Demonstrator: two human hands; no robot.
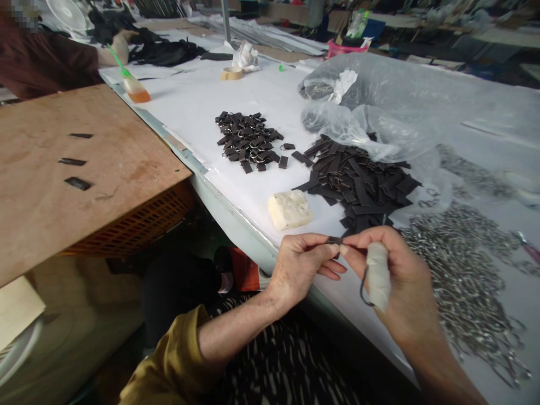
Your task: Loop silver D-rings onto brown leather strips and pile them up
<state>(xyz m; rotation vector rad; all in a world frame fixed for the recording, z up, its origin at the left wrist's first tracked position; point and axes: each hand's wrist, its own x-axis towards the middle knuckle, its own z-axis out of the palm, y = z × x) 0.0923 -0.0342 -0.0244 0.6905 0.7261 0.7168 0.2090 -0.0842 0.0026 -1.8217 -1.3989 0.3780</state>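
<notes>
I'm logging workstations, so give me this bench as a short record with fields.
Left hand: pinching a small dark piece
Right hand: pinching the same piece; also holding an off-white wrapped object
Beside right hand: heap of shiny metal pieces
Beyond the hands: loose dark strips, yellowish block
Farther back: pile of dark tabs with metal rings
Back left: bottle of orange liquid

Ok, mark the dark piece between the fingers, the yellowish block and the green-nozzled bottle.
Dark piece (334, 240): head view, on its exposed middle.
Yellowish block (292, 208): head view, on its upper face.
Bottle (135, 89): head view, on its body.
</notes>
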